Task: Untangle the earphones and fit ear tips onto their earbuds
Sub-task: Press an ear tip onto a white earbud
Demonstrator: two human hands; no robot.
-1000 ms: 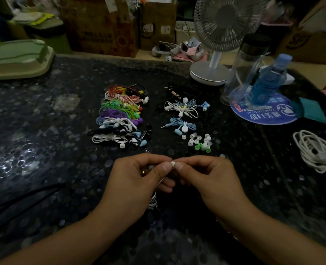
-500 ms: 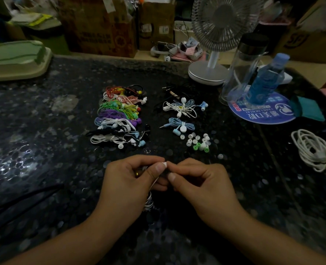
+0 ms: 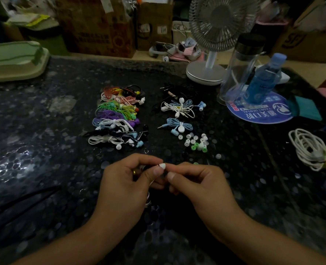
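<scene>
- Pinching a white ear tip (image 3: 162,166) between thumb and forefinger of the left hand (image 3: 127,185), low over the dark speckled table (image 3: 43,169).
- Meeting it from the other side with the right hand (image 3: 198,186), fingers curled and fingertips closing on the same small piece; hands drawn together, touching at the tips.
- Trailing a white earphone cord (image 3: 148,200) down out of the left palm.
- Lying beyond the hands: a pile of bundled earphones (image 3: 118,119) in many colours, left of centre.
- Lying to its right: a white and blue tangle (image 3: 181,108) and, nearer, a blue coiled pair (image 3: 177,126).
- Sitting just beside that pair: a scatter of loose ear tips (image 3: 195,142), white with a few green, straight on the table.
- Standing at the far right on a blue round mat (image 3: 261,113): a clear jar (image 3: 240,71) with a dark lid, contents impossible to tell, and a blue bottle (image 3: 263,79) touching it.
- Standing behind: a desk fan (image 3: 215,35).
- Lying at the right edge: a coiled white cable (image 3: 309,148).
</scene>
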